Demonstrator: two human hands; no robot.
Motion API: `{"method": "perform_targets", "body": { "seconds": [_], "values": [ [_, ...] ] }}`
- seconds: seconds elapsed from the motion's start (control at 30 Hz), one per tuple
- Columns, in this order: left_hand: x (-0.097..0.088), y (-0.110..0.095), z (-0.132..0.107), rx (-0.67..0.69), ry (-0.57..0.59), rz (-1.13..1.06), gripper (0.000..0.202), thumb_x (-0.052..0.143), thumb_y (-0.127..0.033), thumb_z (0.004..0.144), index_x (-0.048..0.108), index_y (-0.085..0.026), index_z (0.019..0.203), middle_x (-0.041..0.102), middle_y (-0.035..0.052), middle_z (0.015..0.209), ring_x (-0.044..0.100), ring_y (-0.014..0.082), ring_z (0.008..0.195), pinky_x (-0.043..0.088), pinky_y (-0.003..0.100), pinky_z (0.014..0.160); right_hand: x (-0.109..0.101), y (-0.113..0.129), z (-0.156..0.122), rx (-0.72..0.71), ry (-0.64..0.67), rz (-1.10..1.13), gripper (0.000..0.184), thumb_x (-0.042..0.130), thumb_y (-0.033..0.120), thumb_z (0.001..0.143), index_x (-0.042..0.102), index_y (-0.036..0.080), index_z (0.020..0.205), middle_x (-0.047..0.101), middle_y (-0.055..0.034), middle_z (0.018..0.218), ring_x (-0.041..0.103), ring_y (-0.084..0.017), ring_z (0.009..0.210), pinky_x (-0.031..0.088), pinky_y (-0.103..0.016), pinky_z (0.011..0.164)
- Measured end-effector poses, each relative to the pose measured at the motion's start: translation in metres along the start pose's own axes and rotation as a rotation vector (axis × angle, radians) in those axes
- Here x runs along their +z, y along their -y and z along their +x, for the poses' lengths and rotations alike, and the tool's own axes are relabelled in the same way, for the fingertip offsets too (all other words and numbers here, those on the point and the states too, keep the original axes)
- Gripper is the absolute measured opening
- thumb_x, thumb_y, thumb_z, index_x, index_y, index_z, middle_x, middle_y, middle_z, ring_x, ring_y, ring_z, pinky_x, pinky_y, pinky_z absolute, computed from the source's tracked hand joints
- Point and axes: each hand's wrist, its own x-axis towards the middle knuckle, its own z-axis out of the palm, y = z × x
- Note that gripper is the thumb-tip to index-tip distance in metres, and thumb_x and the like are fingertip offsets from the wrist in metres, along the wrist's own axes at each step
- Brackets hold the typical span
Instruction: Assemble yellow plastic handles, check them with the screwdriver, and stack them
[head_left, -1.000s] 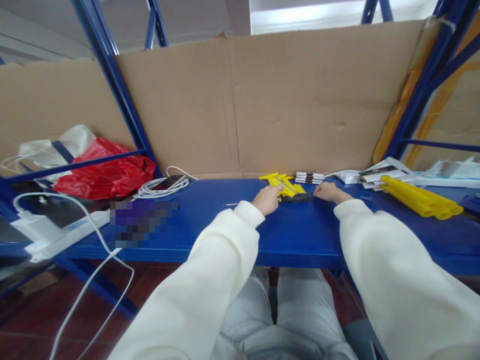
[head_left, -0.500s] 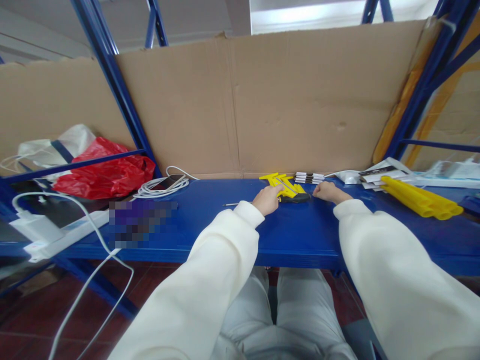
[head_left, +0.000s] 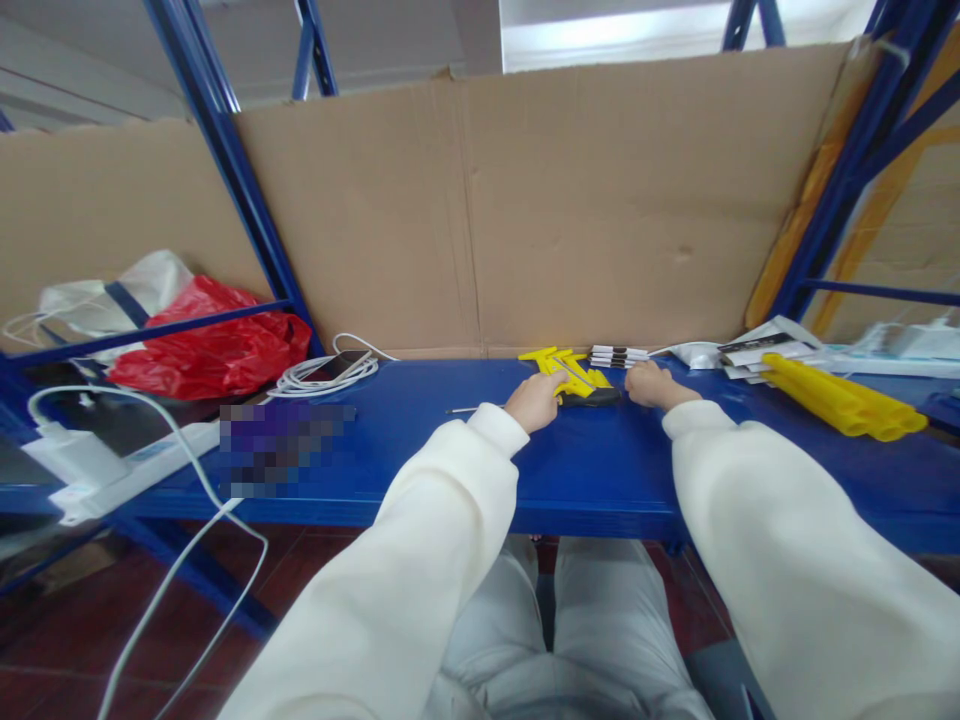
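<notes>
My left hand (head_left: 534, 400) rests on the blue shelf (head_left: 450, 440) with its fingers curled, touching a yellow plastic piece (head_left: 561, 367). A screwdriver with a black and yellow handle (head_left: 589, 395) lies between my hands, its thin metal shaft (head_left: 472, 408) pointing left. My right hand (head_left: 649, 384) lies just right of the handle's end, fingers curled; whether it grips the handle I cannot tell. Small black and white strips (head_left: 618, 354) lie behind the hands, against the cardboard.
A cardboard sheet (head_left: 525, 200) backs the shelf. Yellow tubes (head_left: 844, 403) and white packets (head_left: 757, 345) lie at the right. A coiled white cable with a phone (head_left: 330, 370), a red bag (head_left: 214, 345) and a white power strip (head_left: 112, 465) are at the left.
My right hand has slid a little left, closer to the screwdriver handle. The left hand has barely moved.
</notes>
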Motion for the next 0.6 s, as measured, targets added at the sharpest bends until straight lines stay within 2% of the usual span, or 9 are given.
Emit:
{"method": "perform_targets", "body": {
  "seconds": [0.2, 0.33, 0.43, 0.53, 0.6],
  "values": [
    [-0.001, 0.0, 0.001, -0.009, 0.011, 0.01, 0.045, 0.05, -0.005, 0.09, 0.061, -0.019, 0.131, 0.07, 0.0115, 0.125, 0.066, 0.023, 0.119, 0.051, 0.035, 0.104, 0.001, -0.002, -0.001, 0.024, -0.001, 0.013, 0.032, 0.047, 0.007, 0.087, 0.072, 0.01, 0.107, 0.063, -0.0246, 0.124, 0.056, -0.034, 0.125, 0.045, -0.045, 0.1],
    [-0.002, 0.001, 0.001, -0.016, 0.014, 0.01, 0.046, 0.05, -0.004, 0.089, 0.06, -0.018, 0.132, 0.07, 0.012, 0.126, 0.066, 0.0236, 0.119, 0.051, 0.035, 0.103, -0.001, -0.001, 0.004, -0.006, -0.034, 0.084, 0.027, 0.046, 0.007, 0.087, 0.071, 0.012, 0.093, 0.069, -0.0187, 0.108, 0.062, -0.028, 0.112, 0.046, -0.035, 0.095],
    [-0.002, 0.001, 0.001, -0.026, 0.005, 0.004, 0.048, 0.051, -0.004, 0.088, 0.06, -0.018, 0.133, 0.07, 0.0124, 0.126, 0.066, 0.024, 0.119, 0.051, 0.035, 0.103, 0.0, 0.002, 0.01, -0.143, -0.21, 0.231, 0.022, 0.047, 0.008, 0.086, 0.068, 0.014, 0.084, 0.069, -0.0157, 0.099, 0.063, -0.025, 0.102, 0.046, -0.032, 0.094],
    [-0.002, 0.0, 0.001, -0.031, 0.005, -0.003, 0.047, 0.05, -0.004, 0.088, 0.06, -0.019, 0.132, 0.07, 0.0119, 0.126, 0.066, 0.0238, 0.119, 0.051, 0.035, 0.103, 0.004, 0.01, 0.015, -0.318, -0.442, 0.441, 0.017, 0.048, 0.014, 0.087, 0.064, 0.018, 0.081, 0.067, -0.0127, 0.095, 0.061, -0.024, 0.096, 0.047, -0.036, 0.091],
    [-0.002, 0.0, 0.001, -0.036, 0.007, -0.008, 0.046, 0.051, -0.004, 0.089, 0.061, -0.02, 0.131, 0.07, 0.0109, 0.126, 0.066, 0.0234, 0.119, 0.051, 0.035, 0.103, 0.006, 0.017, 0.017, -0.422, -0.535, 0.547, 0.014, 0.05, 0.017, 0.085, 0.062, 0.02, 0.078, 0.065, -0.0104, 0.091, 0.06, -0.025, 0.093, 0.048, -0.038, 0.089]
  ]
}}
